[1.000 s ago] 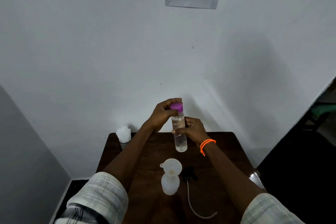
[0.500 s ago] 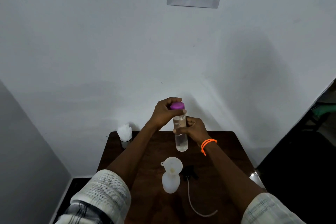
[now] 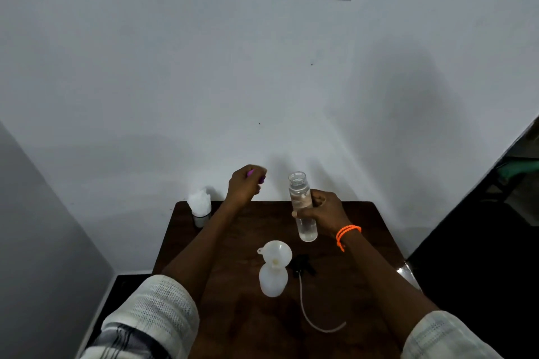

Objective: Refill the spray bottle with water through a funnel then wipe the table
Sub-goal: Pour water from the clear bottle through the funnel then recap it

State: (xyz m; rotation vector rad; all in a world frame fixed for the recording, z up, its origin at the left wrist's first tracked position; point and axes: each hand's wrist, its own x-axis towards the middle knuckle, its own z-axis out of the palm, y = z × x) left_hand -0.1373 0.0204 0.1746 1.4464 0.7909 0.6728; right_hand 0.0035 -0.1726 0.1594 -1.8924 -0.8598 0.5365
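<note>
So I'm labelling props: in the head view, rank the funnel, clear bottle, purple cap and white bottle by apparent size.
1. Clear bottle
2. White bottle
3. Funnel, close to the white bottle
4. Purple cap, mostly hidden in the left hand

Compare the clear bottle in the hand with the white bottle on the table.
The clear bottle is see-through, tall and slim; the white bottle is cloudy and squat. The clear bottle is held up by the right hand; the white bottle stands on the table. The white bottle carries a funnel; the clear bottle's mouth is bare. Both are uncapped.

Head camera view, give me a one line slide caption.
Left hand holds the purple cap; right hand grips the opened water bottle above the funnel.
</note>
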